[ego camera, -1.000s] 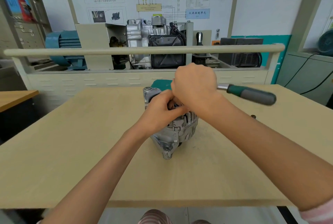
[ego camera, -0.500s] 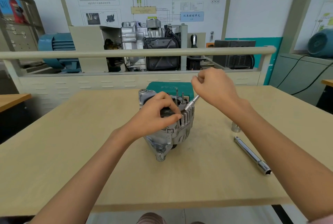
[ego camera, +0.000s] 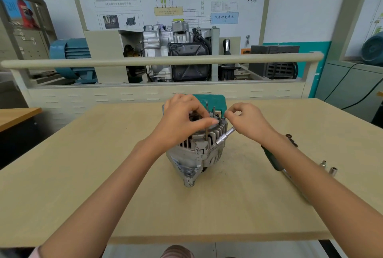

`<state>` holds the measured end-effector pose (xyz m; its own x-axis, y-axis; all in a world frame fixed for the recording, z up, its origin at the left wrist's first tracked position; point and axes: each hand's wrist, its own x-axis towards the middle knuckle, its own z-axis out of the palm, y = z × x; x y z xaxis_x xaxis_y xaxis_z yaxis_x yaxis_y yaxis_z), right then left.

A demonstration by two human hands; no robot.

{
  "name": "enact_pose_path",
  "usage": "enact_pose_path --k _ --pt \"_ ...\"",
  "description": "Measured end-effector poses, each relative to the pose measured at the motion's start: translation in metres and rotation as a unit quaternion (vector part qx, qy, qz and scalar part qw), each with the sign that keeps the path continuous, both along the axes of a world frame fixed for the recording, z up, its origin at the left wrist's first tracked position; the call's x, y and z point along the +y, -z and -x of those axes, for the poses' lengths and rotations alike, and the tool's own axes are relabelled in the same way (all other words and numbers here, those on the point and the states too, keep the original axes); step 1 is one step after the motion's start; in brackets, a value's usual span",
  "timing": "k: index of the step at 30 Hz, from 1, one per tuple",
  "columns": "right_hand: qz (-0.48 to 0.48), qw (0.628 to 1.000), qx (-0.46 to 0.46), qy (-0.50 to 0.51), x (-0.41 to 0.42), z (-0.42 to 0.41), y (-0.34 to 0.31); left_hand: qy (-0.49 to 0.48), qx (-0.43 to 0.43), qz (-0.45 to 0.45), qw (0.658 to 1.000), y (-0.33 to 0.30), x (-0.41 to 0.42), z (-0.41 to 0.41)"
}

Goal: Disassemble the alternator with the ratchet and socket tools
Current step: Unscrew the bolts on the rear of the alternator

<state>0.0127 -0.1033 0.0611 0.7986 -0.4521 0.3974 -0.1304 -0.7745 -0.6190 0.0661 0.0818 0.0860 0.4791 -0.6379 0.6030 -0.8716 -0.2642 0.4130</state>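
The grey alternator (ego camera: 196,152) stands upright in the middle of the wooden table (ego camera: 99,174). My left hand (ego camera: 182,121) lies over its top, fingers curled around the upper end, with the thumb against the finned rim. My right hand (ego camera: 246,121) pinches a thin silver socket bar (ego camera: 224,136), whose tip slants down-left against the alternator's finned side. The ratchet (ego camera: 273,160), with its dark green handle, lies on the table partly under my right forearm.
A green tool case (ego camera: 217,100) sits just behind the alternator. Two small silver sockets (ego camera: 328,167) and a small dark part (ego camera: 291,138) lie on the table to the right. A beige rail (ego camera: 145,60) and an engine display stand beyond the far edge.
My right hand has let go of the ratchet it held over the alternator and now holds a thin socket bar, lowered to the alternator's right side. My left hand stays on top.
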Motion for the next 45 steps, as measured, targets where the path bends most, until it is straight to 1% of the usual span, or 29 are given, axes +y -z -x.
enact_pose_path --k 3,7,10,13,15,18,22,24,26,29,32,34,38,42,44,45 --pt "-0.001 1.000 -0.003 0.004 -0.001 -0.002 0.005 0.000 0.046 0.046 0.998 -0.010 0.003 -0.004" --pt "-0.015 1.000 -0.009 -0.020 -0.002 -0.002 0.009 -0.015 0.152 0.140 0.978 -0.020 0.020 -0.025" --pt "-0.011 0.999 -0.002 -0.039 0.001 -0.002 0.011 -0.039 0.206 0.161 0.964 -0.016 0.044 -0.050" --pt "-0.031 0.999 -0.006 -0.040 0.002 -0.004 0.011 -0.065 0.272 0.180 0.943 -0.003 0.070 -0.074" --pt "-0.043 0.998 -0.004 -0.041 0.001 -0.005 0.010 -0.094 0.300 0.163 0.935 0.010 0.084 -0.088" --pt "-0.050 0.997 0.009 -0.053 -0.003 -0.007 0.008 -0.145 0.317 0.107 0.931 0.036 0.098 -0.101" --pt "-0.090 0.993 0.033 -0.075 -0.009 -0.010 0.007 -0.162 0.354 0.093 0.916 0.074 0.099 -0.103" --pt "-0.114 0.989 0.046 -0.082 -0.011 -0.014 0.008 -0.176 0.343 0.062 0.920 0.087 0.097 -0.105" --pt "-0.121 0.987 0.056 -0.091 -0.012 -0.017 0.008 -0.194 0.313 0.008 0.930 0.096 0.097 -0.108" --pt "-0.104 0.988 0.065 -0.096 -0.015 -0.020 0.006 -0.190 0.276 -0.048 0.941 0.107 0.098 -0.111" --pt "-0.084 0.989 0.070 -0.104 -0.018 -0.022 0.004 -0.181 0.213 -0.116 0.953 0.112 0.099 -0.113" --pt "-0.088 0.987 0.075 -0.114 -0.020 -0.024 0.004 -0.172 0.184 -0.151 0.956 0.114 0.100 -0.115" --pt "-0.096 0.981 0.083 -0.144 -0.023 -0.026 0.002 -0.152 0.188 -0.158 0.957 0.115 0.102 -0.117" --pt "-0.078 0.980 0.088 -0.159 -0.022 -0.027 0.000 -0.163 0.175 -0.165 0.957 0.114 0.100 -0.113" --pt "-0.073 0.979 0.087 -0.169 -0.021 -0.026 -0.004 -0.165 0.159 -0.123 0.965 0.109 0.096 -0.108" --pt "-0.073 0.979 0.082 -0.175 -0.021 -0.024 -0.007 -0.159 0.162 -0.080 0.971 0.104 0.093 -0.104"
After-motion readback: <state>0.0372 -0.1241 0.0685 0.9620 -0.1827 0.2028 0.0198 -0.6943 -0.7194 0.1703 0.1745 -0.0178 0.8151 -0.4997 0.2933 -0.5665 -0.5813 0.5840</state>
